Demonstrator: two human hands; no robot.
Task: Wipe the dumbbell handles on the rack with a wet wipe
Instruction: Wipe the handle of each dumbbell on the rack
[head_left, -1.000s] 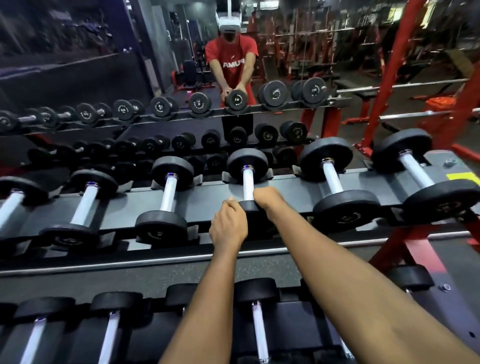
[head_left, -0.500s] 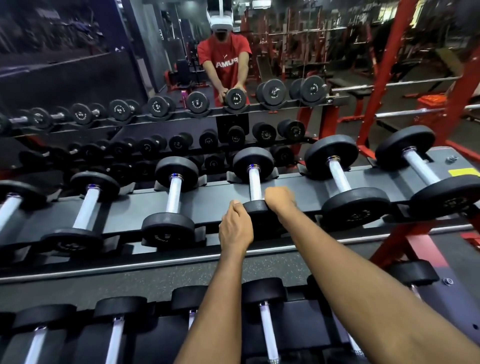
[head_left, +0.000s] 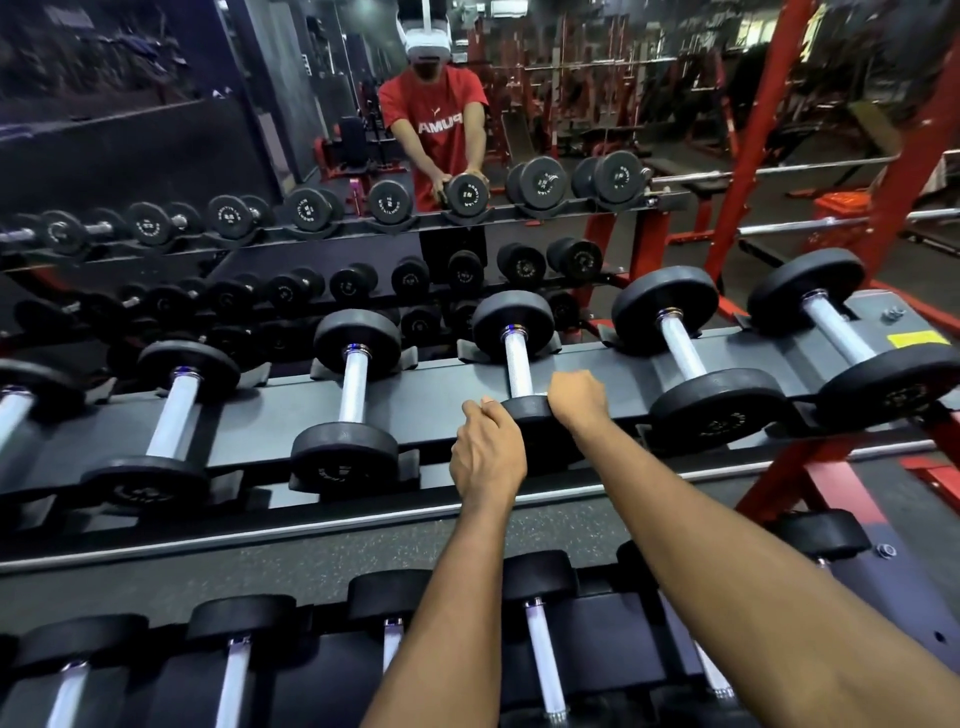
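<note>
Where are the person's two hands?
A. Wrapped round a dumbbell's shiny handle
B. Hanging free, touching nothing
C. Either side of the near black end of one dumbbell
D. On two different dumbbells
C: the left hand and right hand flank the near black end of one dumbbell, and its shiny handle beyond them is bare.

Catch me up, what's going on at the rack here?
A person stands at a rack facing a mirror. Their left hand and right hand grip the near end of one dumbbell on the upper shelf, one on each side. Its metal handle is bare and untouched. No wipe is visible, so wiping this handle hasn't started as far as the view shows.
</note>
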